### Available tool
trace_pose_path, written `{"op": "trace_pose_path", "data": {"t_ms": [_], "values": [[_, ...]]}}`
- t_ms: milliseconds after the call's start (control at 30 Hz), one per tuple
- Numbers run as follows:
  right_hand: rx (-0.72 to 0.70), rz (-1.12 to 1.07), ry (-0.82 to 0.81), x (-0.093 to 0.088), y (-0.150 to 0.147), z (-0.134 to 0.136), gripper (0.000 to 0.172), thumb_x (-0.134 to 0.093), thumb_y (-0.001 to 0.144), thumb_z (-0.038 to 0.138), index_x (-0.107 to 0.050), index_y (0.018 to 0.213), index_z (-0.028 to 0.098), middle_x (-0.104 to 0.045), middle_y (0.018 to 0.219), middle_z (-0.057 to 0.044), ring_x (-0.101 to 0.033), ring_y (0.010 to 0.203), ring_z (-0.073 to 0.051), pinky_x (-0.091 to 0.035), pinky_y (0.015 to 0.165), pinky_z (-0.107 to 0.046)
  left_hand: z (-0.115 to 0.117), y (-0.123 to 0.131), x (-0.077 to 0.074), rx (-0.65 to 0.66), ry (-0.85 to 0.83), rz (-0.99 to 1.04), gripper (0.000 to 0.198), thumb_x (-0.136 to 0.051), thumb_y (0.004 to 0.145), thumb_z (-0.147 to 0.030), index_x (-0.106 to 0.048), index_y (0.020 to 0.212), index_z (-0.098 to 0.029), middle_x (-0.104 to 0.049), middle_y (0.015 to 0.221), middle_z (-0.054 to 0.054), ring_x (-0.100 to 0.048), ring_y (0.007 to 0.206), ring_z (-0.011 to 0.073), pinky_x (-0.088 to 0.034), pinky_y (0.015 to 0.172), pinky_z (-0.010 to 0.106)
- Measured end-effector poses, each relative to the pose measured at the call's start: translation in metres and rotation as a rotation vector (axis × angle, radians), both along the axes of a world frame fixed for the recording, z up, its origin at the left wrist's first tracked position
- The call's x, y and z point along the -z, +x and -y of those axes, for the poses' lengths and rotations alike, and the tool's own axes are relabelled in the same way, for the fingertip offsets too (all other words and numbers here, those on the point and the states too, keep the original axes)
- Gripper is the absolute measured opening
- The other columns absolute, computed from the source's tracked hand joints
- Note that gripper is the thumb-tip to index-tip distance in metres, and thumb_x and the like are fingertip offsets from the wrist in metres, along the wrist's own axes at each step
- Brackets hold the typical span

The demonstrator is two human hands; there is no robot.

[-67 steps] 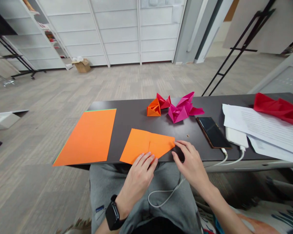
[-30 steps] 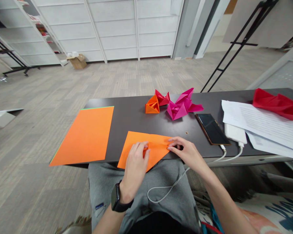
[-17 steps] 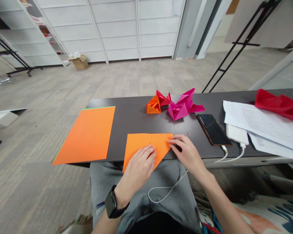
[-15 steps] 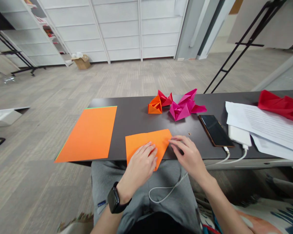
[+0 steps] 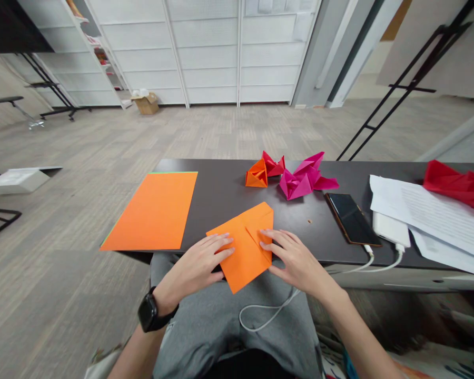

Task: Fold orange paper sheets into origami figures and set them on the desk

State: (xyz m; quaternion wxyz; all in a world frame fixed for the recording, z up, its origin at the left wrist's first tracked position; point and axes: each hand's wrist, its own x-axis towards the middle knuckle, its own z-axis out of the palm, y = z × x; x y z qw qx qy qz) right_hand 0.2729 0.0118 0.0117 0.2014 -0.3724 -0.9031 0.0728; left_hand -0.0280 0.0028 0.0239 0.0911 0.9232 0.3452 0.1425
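Note:
A folded sheet of orange origami paper [image 5: 243, 258] lies tilted at the table's front edge, one corner jutting out over my lap. Folded flaps meet along a slit near its middle, and a short crease marks the top right corner. My left hand [image 5: 205, 258] holds the paper's left side, fingers on top and thumb by the lower edge. On the right side, my right hand [image 5: 296, 258] has its fingertips on the folded flap, with the thumb at the paper's edge. Whether either thumb reaches underneath is hidden.
A stack of orange sheets [image 5: 154, 210] lies left. Behind the paper stand an orange folded piece [image 5: 256, 175], a red one [image 5: 274, 165] and magenta ones [image 5: 306, 176]. At right are a phone [image 5: 349, 218], a white power bank [image 5: 391, 227], printed papers [image 5: 430, 216] and red folded paper [image 5: 458, 184].
The orange paper has turned and now shows a slit between flaps. My left hand has shifted from its middle to its left side; my right hand has moved onto the right flap.

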Motion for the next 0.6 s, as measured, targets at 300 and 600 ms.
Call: {"op": "trace_pose_path", "data": {"t_ms": [300, 600], "values": [[-0.036, 0.031, 0.068, 0.004, 0.0, 0.006, 0.039, -0.065, 0.092, 0.032, -0.062, 0.128, 0.019, -0.058, 0.143, -0.016, -0.053, 0.133, -0.031, -0.046, 0.106, -0.053, 0.0, 0.017, 0.011, 0.013, 0.07, 0.066, 0.034, -0.059, 0.085, -0.008, -0.064, 0.118, -0.015, -0.067, 0.129, 0.011, -0.06, 0.126, 0.0251, -0.049, 0.108, 0.041], [0.024, 0.007, 0.062, 0.006, -0.014, 0.01, 0.038, -0.044, 0.099, 0.017, -0.058, 0.135, 0.018, -0.061, 0.14, -0.013, -0.052, 0.135, -0.025, -0.047, 0.106, -0.048, -0.012, 0.016, 0.008, 0.038, 0.022, 0.117, 0.033, -0.061, 0.087, -0.016, -0.063, 0.12, -0.016, -0.066, 0.13, 0.011, -0.058, 0.128, 0.0226, -0.047, 0.11, 0.039]]}}
